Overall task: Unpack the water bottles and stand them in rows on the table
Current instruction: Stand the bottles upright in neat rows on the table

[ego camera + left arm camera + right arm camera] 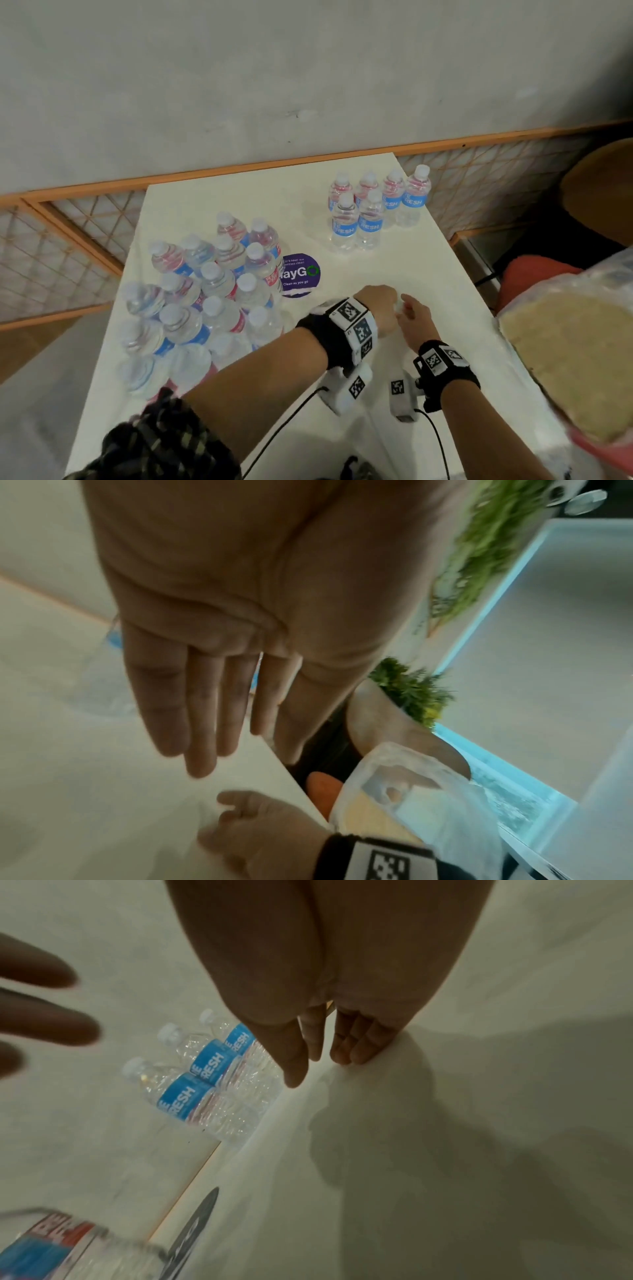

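Six water bottles point(373, 209) with blue labels stand in two rows at the back right of the white table point(428, 267). A big cluster of bottles point(205, 294) fills the left side, some upright and some leaning. My left hand point(378, 303) and right hand point(416, 317) hover close together over the middle front of the table. In the left wrist view the left hand point(212, 718) has straight fingers and holds nothing. In the right wrist view the right hand point(322, 1047) hangs relaxed and empty, with the standing bottles point(209, 1074) beyond it.
A round purple sticker point(299, 274) lies on the table between the two bottle groups. A plastic bag with beige contents point(575, 359) sits off the right edge. An orange lattice rail point(479, 178) runs behind the table, and a red seat point(534, 274) stands at the right.
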`<move>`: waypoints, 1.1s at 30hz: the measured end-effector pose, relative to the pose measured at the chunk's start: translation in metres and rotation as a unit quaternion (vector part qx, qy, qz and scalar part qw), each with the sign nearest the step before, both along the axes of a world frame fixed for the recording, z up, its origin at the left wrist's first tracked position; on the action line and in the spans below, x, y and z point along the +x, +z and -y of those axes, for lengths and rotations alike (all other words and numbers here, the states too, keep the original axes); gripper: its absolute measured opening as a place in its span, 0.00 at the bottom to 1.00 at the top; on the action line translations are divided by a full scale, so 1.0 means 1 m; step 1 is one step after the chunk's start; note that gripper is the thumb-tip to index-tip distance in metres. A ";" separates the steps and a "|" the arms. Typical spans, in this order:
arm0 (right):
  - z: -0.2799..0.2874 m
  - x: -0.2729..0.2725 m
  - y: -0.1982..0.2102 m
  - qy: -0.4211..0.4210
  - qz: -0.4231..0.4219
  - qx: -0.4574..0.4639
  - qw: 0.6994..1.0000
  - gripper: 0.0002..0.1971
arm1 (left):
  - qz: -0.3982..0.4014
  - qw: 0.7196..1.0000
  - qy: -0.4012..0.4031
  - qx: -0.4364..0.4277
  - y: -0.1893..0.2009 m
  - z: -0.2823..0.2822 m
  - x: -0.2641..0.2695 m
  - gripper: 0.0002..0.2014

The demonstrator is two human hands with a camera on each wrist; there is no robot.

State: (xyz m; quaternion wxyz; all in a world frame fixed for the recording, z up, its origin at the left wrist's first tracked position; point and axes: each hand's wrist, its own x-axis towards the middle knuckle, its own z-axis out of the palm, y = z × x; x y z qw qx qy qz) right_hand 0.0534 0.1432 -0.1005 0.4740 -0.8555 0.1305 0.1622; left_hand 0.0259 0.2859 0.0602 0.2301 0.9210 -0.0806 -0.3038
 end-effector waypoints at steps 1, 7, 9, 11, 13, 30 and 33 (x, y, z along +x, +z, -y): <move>-0.001 -0.012 -0.001 -0.002 -0.007 -0.008 1.000 0.27 | 0.005 1.000 -0.026 -0.001 0.006 -0.008 -0.012 0.21; -0.035 -0.069 -0.007 -0.008 0.000 -0.065 0.998 0.24 | 0.075 0.996 -0.043 0.036 0.025 -0.088 -0.059 0.22; -0.054 -0.085 -0.002 -0.016 -0.001 -0.068 0.998 0.23 | 0.085 0.994 -0.048 0.049 0.027 -0.111 -0.067 0.21; -0.075 -0.100 0.002 0.002 -0.009 -0.067 0.998 0.23 | 0.087 0.993 -0.047 0.061 0.029 -0.129 -0.071 0.21; -0.098 -0.113 0.009 0.025 -0.012 -0.045 0.999 0.23 | 0.101 0.990 -0.050 0.081 0.031 -0.145 -0.073 0.21; -0.174 -0.155 0.049 0.115 0.041 0.033 0.992 0.36 | 0.162 0.969 -0.079 0.170 0.023 -0.163 -0.075 0.15; -0.167 -0.152 0.046 0.097 0.037 0.044 0.994 0.36 | 0.161 0.972 -0.080 0.151 0.020 -0.160 -0.067 0.14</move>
